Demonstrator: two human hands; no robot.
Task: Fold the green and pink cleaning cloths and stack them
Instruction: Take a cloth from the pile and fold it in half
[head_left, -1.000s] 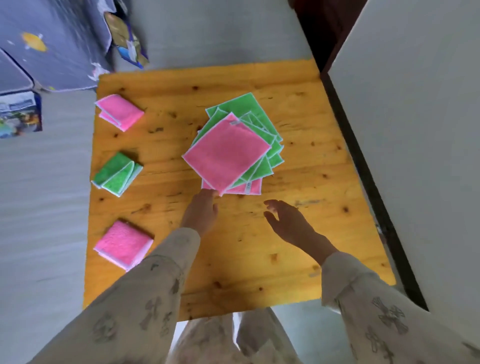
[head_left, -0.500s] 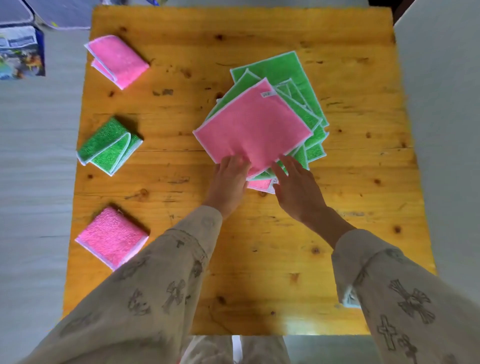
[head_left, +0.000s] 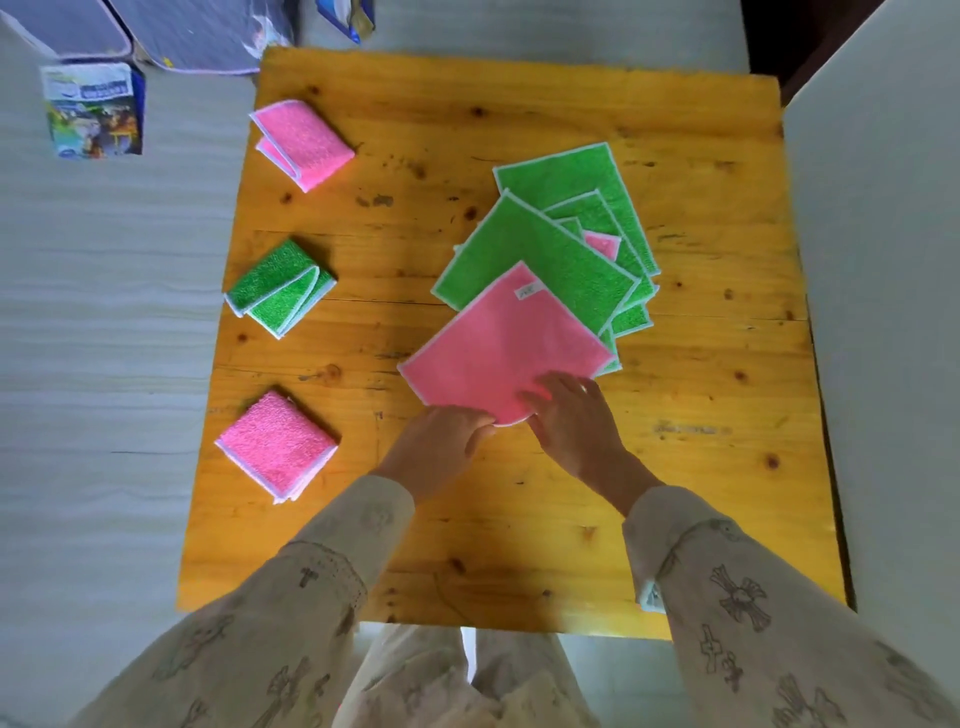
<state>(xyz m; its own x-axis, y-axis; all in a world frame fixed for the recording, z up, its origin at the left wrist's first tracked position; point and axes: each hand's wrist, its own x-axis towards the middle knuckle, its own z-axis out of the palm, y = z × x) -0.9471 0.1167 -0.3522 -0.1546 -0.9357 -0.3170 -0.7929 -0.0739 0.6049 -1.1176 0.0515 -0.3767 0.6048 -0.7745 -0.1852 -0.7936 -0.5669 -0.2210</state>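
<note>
Looks like a home room to us, not a shop or lab. We see a small knotty pine table w/ an orange varnish, on a pale grey wood-grain floor. By the far left corner there's a printed carton and a zipped fabric storage bag on the floor, i.e. household clutter. White panel on the right, prob. furniture or a wall; can't tell which.
</note>
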